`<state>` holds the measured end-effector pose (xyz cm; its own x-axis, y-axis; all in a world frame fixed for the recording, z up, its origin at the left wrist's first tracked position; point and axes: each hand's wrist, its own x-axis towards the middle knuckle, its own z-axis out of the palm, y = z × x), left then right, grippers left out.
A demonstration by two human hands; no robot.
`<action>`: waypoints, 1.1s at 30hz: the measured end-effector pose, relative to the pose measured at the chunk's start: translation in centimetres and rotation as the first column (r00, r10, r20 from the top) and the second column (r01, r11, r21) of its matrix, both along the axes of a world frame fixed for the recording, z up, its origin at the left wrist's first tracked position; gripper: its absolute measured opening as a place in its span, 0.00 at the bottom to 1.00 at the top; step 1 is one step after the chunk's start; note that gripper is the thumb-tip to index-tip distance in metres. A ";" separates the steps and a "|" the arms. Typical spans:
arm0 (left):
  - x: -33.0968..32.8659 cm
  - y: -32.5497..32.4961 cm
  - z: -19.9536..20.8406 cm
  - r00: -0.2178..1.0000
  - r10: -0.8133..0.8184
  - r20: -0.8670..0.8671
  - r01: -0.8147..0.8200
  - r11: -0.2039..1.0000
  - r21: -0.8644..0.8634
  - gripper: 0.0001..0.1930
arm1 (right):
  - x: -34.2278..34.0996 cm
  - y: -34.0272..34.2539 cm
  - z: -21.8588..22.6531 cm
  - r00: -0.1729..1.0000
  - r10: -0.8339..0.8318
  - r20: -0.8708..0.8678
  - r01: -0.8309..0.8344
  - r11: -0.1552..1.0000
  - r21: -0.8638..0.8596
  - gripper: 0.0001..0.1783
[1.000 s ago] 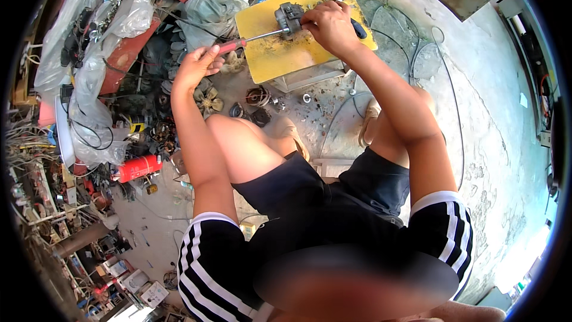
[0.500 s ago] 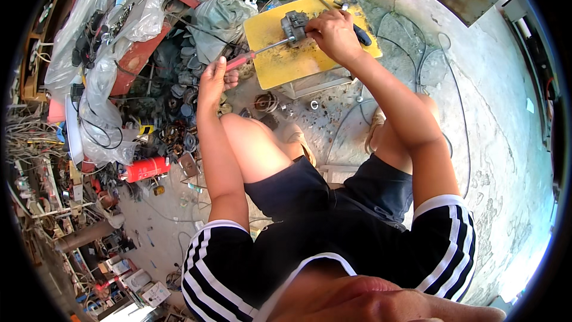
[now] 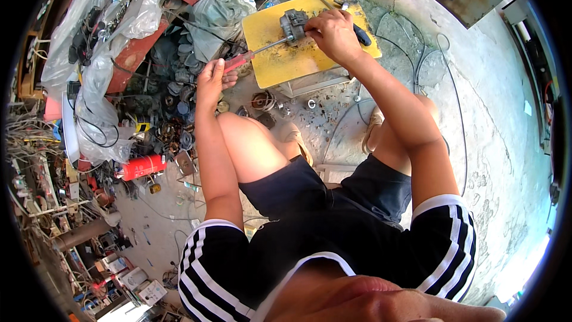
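A grey metal motor-like part [image 3: 293,25] rests on a low yellow-topped stand [image 3: 268,67]. My right hand [image 3: 333,33] grips the part's right side, its fingers curled over the edge. In my left hand [image 3: 213,83] is a screwdriver [image 3: 239,61] with a reddish clear handle, the thumb lying along it. Its thin shaft points up and to the right, and the tip meets the near side of the grey part. Just right of my right hand lies a hammer-like tool with a dark handle [image 3: 361,35], partly hidden by the hand.
Left of the stand are a grey plastic sack [image 3: 217,21] and a heap of dark metal parts. A red cylinder [image 3: 143,167] lies on the floor farther left. Small rings and scraps are strewn under the stand. Black cables [image 3: 460,119] loop across the concrete at right.
Both hands keep nearly the same place, with the screwdriver tip still against the grey part. The whole view has shifted very slightly to the left.
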<state>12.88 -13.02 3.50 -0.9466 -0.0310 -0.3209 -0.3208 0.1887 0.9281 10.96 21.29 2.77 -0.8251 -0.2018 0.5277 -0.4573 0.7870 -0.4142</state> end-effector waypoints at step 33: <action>0.1 1.9 -0.8 0.946 0.054 -0.319 -0.078 0.995 -0.064 0.18 | -0.3 0.3 -0.5 1.000 -0.018 0.020 0.018 1.000 0.007 0.04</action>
<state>12.94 -11.15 2.74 -0.9940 -0.1091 0.0004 -0.0271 0.2502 0.9678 10.71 21.59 2.30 -0.8390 -0.1902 0.5097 -0.4348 0.7976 -0.4181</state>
